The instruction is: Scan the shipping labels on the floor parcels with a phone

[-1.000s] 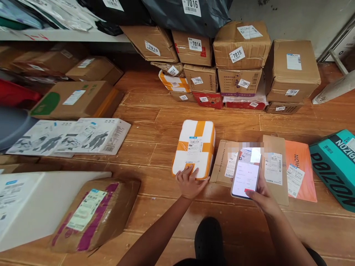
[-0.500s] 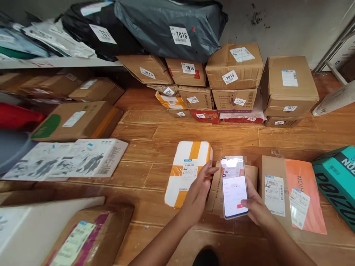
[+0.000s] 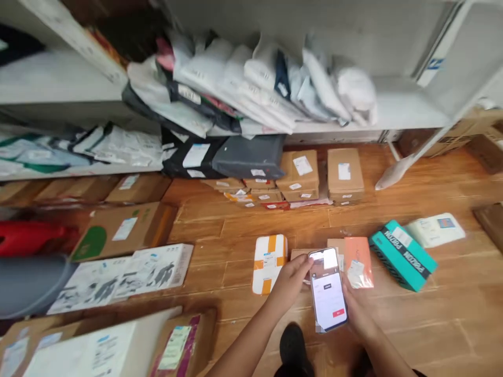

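Observation:
A smartphone (image 3: 329,298) with a lit screen is held over the floor, showing a camera strip at its top and a red button low on a white page. My right hand (image 3: 357,311) grips its right side, the fingers partly hidden behind it. My left hand (image 3: 288,283) has its fingertips closed on the phone's upper left edge. Beyond the left hand lies a white parcel with orange tape (image 3: 270,264). A small carton (image 3: 301,255) is mostly covered by the phone and left hand. An orange and brown labelled package (image 3: 358,256) is to the right.
A teal box (image 3: 404,256) and a white packet (image 3: 436,229) lie farther right. Stacked numbered cartons (image 3: 297,170) stand under a shelf (image 3: 404,107) loaded with plastic mailers. On the left are a printed white box (image 3: 157,272), a grey tub (image 3: 31,285) and several cartons. My shoe (image 3: 293,343) shows below.
The view has tilted up and back, bringing in the upper shelf. My left hand has come against the phone's edge from beside it. My right thumb is off the red button; a dark pop-up shows.

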Tool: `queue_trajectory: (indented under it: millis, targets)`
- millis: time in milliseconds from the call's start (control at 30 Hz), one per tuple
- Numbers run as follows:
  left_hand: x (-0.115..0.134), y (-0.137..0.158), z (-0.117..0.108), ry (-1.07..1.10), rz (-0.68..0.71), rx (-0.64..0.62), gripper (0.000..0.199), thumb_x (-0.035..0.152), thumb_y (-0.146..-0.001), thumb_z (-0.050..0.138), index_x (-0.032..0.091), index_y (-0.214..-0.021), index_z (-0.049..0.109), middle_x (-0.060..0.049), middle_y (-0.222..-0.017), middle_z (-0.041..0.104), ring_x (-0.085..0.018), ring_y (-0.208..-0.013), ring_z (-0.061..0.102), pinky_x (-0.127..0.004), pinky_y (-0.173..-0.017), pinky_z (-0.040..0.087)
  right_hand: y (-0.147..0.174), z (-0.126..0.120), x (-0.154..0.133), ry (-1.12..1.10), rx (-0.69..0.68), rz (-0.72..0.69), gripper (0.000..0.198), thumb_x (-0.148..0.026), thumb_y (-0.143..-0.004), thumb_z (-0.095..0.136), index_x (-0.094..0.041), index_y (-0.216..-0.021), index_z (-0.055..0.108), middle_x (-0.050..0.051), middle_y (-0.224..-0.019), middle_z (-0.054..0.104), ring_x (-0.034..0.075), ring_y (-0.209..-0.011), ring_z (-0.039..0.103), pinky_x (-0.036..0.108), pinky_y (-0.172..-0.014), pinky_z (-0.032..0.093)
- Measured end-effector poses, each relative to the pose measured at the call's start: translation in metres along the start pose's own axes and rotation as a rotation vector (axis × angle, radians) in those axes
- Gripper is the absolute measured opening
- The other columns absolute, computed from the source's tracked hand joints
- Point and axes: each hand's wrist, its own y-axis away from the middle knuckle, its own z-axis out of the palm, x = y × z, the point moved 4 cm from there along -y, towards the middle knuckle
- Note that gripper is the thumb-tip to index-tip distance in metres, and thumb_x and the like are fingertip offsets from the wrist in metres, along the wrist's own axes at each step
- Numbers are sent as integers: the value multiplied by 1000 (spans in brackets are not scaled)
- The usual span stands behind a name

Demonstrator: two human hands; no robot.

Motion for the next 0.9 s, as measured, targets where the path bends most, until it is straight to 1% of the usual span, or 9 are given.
queue_trajectory:
  millis: [100,200,267,367,433,533,667,733,900]
  targets:
    - [58,62,37,22,-114,-89,74,75,-64,59,17,-109,70,-11,-88,79,-29,-83,72,-36,-66,54,77,31,-71,-23,61,-36,69,-74,-75,70,-29,-127,68,9,-126,74,32,-117,66,49,-99,52]
    - [104,131,80,21,-112,-214,81,76,-58,64,17,-114,68,-13,-93,79,-32,-93,71,-38,-72,54,165,55,-140,-21,128,-133,65,-73,-76,70,-28,-122,70,9,-118,76,31,-116,66,47,-98,51]
    - [116,173,108,-34,-94,-292,74,73,-58,67,18,-107,71,-12,-95,78,-31,-98,70,-38,-78,54,224,61,-172,-51,193,-209,63,-72,-75,72,-29,-121,69,7,-114,77,30,-113,66,44,-96,50]
    - [109,213,153,-230,-224,-406,66,74,-63,64,22,-102,73,-10,-93,79,-32,-97,71,-41,-80,52,311,53,-196,-142,279,-340,61,-71,-75,73,-29,-120,68,4,-108,77,26,-101,69,39,-90,50]
    - [110,228,200,-363,-220,-460,61,74,-68,61,26,-104,74,-9,-98,79,-33,-101,71,-42,-81,52,369,37,-204,-185,327,-440,61,-72,-76,71,-28,-119,68,4,-104,76,25,-94,70,37,-87,50]
    - [122,273,323,-407,-93,-677,59,71,-67,68,25,-104,75,-11,-111,78,-32,-110,68,-40,-86,52,467,-9,-209,-228,526,-596,63,-73,-76,71,-26,-119,67,5,-103,75,23,-89,69,35,-82,49]
    - [113,386,528,-543,16,-1071,68,73,-60,74,17,-98,75,-12,-94,79,-30,-89,71,-39,-79,54,607,-90,-206,-379,840,-748,68,-76,-74,70,-26,-120,65,4,-100,76,19,-81,67,30,-74,50]
    - [100,441,619,-595,44,-1220,65,68,-65,72,17,-105,75,-11,-97,79,-28,-86,71,-37,-74,55,673,-131,-208,-420,948,-811,69,-78,-75,68,-26,-121,65,5,-105,77,20,-83,69,32,-77,52]
    - [61,537,793,-664,108,-1424,56,53,-66,69,17,-108,75,-10,-101,78,-25,-84,69,-34,-73,55,810,-229,-216,-452,1158,-868,75,-80,-74,64,-29,-128,62,9,-121,75,29,-97,73,44,-85,57]
